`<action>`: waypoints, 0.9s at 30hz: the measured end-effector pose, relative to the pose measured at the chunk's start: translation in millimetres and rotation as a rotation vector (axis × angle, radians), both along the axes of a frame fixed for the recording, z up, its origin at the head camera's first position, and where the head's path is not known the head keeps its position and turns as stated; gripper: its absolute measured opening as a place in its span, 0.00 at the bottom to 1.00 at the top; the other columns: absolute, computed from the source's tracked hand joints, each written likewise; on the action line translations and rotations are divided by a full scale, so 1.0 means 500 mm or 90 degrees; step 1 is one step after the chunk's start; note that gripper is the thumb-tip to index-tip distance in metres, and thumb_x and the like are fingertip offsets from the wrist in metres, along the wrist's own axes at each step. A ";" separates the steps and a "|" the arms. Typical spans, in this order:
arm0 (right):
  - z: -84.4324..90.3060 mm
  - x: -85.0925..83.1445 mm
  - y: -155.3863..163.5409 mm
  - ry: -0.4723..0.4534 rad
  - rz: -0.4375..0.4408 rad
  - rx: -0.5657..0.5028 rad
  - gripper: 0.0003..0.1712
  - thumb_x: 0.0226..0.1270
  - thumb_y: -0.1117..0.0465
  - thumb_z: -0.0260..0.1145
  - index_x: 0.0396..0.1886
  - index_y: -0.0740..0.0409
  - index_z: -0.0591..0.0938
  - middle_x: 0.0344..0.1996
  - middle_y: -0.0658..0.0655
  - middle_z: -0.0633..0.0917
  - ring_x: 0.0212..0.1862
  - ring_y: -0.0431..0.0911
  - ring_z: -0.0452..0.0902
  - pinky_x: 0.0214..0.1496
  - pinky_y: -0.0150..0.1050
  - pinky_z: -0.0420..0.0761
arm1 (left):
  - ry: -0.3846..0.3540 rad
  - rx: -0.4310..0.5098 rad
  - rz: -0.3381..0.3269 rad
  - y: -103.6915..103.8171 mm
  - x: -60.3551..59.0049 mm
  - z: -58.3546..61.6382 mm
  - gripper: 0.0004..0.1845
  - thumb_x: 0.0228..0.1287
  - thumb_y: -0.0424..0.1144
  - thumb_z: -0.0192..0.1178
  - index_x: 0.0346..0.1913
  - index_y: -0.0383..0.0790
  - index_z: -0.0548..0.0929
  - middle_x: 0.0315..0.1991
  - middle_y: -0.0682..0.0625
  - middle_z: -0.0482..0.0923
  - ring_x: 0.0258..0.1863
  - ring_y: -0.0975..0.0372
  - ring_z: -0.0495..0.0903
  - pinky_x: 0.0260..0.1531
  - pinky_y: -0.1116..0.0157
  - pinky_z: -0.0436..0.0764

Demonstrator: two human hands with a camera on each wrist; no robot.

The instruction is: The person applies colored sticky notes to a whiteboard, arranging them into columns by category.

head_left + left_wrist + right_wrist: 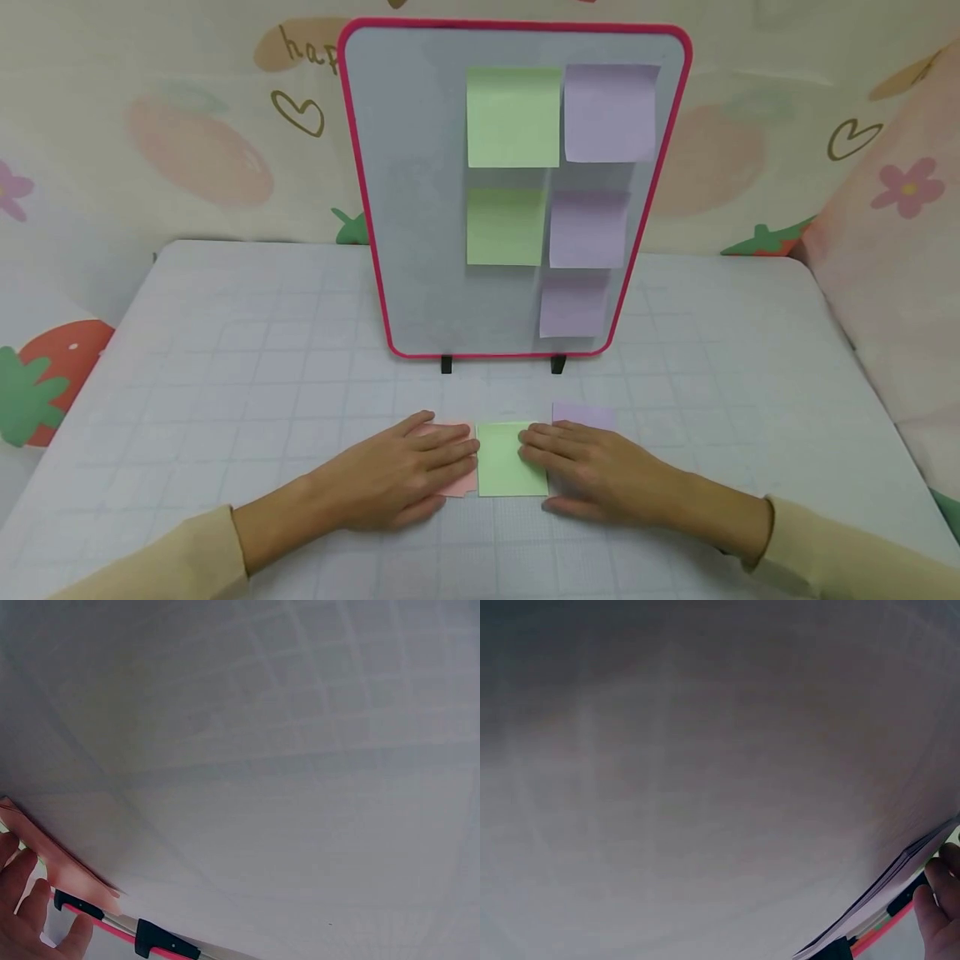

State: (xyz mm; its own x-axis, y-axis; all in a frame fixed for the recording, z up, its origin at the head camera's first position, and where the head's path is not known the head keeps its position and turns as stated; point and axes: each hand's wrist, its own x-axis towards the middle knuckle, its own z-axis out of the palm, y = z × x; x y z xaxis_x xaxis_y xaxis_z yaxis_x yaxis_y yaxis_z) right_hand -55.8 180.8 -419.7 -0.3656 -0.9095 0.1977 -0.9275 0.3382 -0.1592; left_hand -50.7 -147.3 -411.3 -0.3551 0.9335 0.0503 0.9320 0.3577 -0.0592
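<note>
In the head view three sticky note pads lie side by side on the table: pink (467, 479), green (513, 467) and purple (585, 413). My left hand (408, 471) rests over the pink pad with its fingers extended, covering much of it. The right hand (603, 475) lies across the purple pad, and its fingertips overlap the right edge of the green one. Low in the left wrist view, fingers reach over the pink pad (64, 866). At the lower right of the right wrist view, the purple pad's layered edge (885, 889) shows beside the fingers.
Behind the pads a whiteboard (420, 192) with a red frame stands on black feet (446, 364). Two green notes (513, 121) and three purple notes (609, 117) are stuck to its middle and right. A patterned cloth (202, 150) hangs behind the table (225, 358).
</note>
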 end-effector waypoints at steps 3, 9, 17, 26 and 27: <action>-0.001 0.001 -0.001 0.006 -0.001 0.000 0.34 0.67 0.47 0.68 0.66 0.64 0.75 0.64 0.59 0.78 0.65 0.50 0.74 0.65 0.48 0.74 | -0.002 -0.004 0.000 0.000 0.000 -0.001 0.28 0.72 0.52 0.52 0.70 0.43 0.73 0.70 0.51 0.71 0.72 0.57 0.64 0.66 0.49 0.68; 0.000 0.001 -0.004 0.018 -0.003 -0.005 0.33 0.66 0.49 0.68 0.64 0.64 0.77 0.63 0.59 0.79 0.64 0.50 0.76 0.64 0.48 0.75 | -0.002 -0.006 0.002 0.002 0.000 -0.001 0.28 0.73 0.52 0.52 0.70 0.43 0.73 0.70 0.52 0.71 0.72 0.58 0.64 0.66 0.49 0.67; 0.003 0.000 -0.007 0.017 -0.009 0.011 0.31 0.67 0.49 0.68 0.63 0.63 0.78 0.62 0.58 0.79 0.64 0.49 0.76 0.65 0.47 0.74 | 0.009 0.004 -0.004 0.004 -0.001 -0.004 0.28 0.72 0.51 0.52 0.69 0.43 0.74 0.69 0.51 0.72 0.72 0.58 0.65 0.66 0.50 0.68; 0.006 -0.005 -0.007 0.030 0.010 -0.010 0.24 0.67 0.52 0.67 0.57 0.62 0.82 0.57 0.56 0.83 0.60 0.49 0.79 0.62 0.47 0.76 | 0.010 0.000 -0.007 0.003 -0.003 -0.001 0.28 0.71 0.51 0.54 0.69 0.43 0.75 0.69 0.51 0.72 0.71 0.58 0.66 0.65 0.50 0.69; 0.006 -0.006 -0.008 0.034 0.013 -0.016 0.23 0.67 0.53 0.67 0.56 0.61 0.82 0.56 0.56 0.84 0.60 0.48 0.79 0.62 0.47 0.77 | 0.012 0.000 -0.007 0.003 -0.003 -0.001 0.28 0.71 0.51 0.54 0.69 0.43 0.75 0.68 0.51 0.72 0.71 0.57 0.66 0.65 0.50 0.69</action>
State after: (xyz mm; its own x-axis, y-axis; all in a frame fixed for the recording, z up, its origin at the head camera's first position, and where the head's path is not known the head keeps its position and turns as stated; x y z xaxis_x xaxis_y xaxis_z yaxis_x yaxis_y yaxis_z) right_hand -58.8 176.9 -416.5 -0.3347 -0.9114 0.2393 -0.9418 0.3150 -0.1175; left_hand -51.9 -146.0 -411.8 -0.3436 0.9374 0.0571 0.9347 0.3472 -0.0763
